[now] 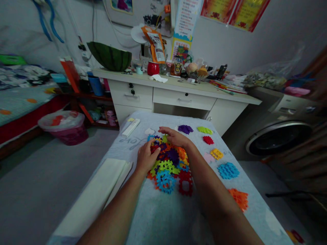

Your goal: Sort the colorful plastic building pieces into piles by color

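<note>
A heap of colourful interlocking plastic pieces (167,165) lies on the cloth-covered surface between my arms. At the heap's left edge is my left hand (146,156), its thumb and fingers spread apart over the pieces. A dark red piece (154,148) shows between them; I see no firm grip on it. My right hand (175,136) reaches across the far side of the heap, fingers stretched out to the left and nothing visible in them. A blue piece (165,182) and a red square piece (185,183) lie at the near edge.
Sorted by colour along the right are piles in purple (185,129), lime (204,130), red (208,140), yellow (217,153), blue (228,170) and orange (239,198). A white box (131,128) lies far left. Behind stands a cluttered white desk (135,96); a washing machine (278,126) is right.
</note>
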`<action>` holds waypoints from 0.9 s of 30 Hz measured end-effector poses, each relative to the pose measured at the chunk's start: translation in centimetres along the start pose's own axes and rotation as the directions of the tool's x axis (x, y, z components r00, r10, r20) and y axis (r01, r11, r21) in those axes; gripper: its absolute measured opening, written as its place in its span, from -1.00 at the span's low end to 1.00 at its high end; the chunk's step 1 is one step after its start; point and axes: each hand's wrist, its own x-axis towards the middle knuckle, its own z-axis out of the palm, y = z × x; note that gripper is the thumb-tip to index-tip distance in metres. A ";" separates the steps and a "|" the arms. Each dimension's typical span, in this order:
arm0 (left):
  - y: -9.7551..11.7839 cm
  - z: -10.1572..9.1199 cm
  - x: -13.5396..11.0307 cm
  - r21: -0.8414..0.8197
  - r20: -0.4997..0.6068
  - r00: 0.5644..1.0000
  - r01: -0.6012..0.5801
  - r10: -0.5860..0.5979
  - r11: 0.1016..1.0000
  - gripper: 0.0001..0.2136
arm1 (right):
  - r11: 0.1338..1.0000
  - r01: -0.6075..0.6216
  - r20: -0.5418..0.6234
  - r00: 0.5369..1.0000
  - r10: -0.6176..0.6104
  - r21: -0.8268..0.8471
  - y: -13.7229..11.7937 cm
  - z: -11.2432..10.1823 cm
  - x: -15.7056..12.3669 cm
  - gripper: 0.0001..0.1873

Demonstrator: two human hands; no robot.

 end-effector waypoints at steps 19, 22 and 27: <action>-0.2 0.1 0.0 -0.090 -0.010 1.000 0.014 -0.015 0.996 -0.52 | 0.945 -0.246 -0.207 0.957 0.201 -0.218 -0.5 -2.0 -5.2 -0.74; -0.4 0.2 -0.1 -0.097 -0.010 1.000 0.014 -0.015 0.995 -0.52 | 0.947 -0.218 -0.114 0.974 0.195 -0.236 0.0 -1.5 -5.0 -0.62; -0.4 0.2 -0.1 -0.104 -0.003 1.000 0.024 -0.024 0.994 -0.51 | 0.949 -0.200 -0.055 0.980 0.192 -0.245 0.5 -1.0 -4.8 -0.49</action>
